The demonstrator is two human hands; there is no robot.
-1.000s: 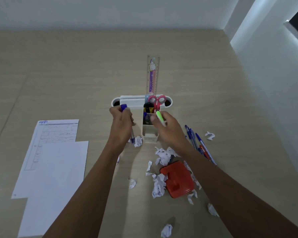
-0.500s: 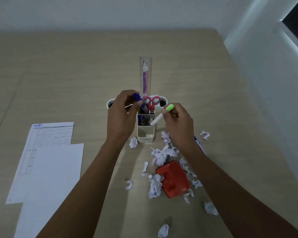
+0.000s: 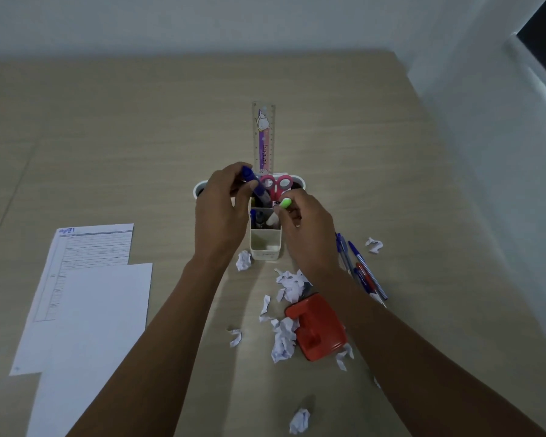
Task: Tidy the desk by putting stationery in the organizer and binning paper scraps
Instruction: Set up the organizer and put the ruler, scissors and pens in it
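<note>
A white desk organizer (image 3: 264, 246) stands mid-desk with a ruler (image 3: 264, 137) and pink-handled scissors (image 3: 276, 184) upright in its back part. My left hand (image 3: 223, 212) grips a blue marker (image 3: 255, 184) whose lower end is down inside the organizer. My right hand (image 3: 309, 230) pinches a white marker with a green cap (image 3: 285, 204), its tip lowered into a middle compartment. Crumpled paper scraps (image 3: 290, 283) lie on the desk in front of the organizer. Several blue and red pens (image 3: 360, 266) lie to the right, partly hidden by my right forearm.
A red hole punch (image 3: 320, 328) sits among the scraps near my right forearm. Two sheets of paper (image 3: 85, 298) lie on the left of the wooden desk (image 3: 139, 137). A white wall (image 3: 501, 137) borders the desk's right edge. One loose scrap (image 3: 299, 421) lies at the front.
Both hands have lowered their markers into the organizer. The green-capped marker went from slanted above the compartment to tip-down inside it; the blue marker dropped deeper.
</note>
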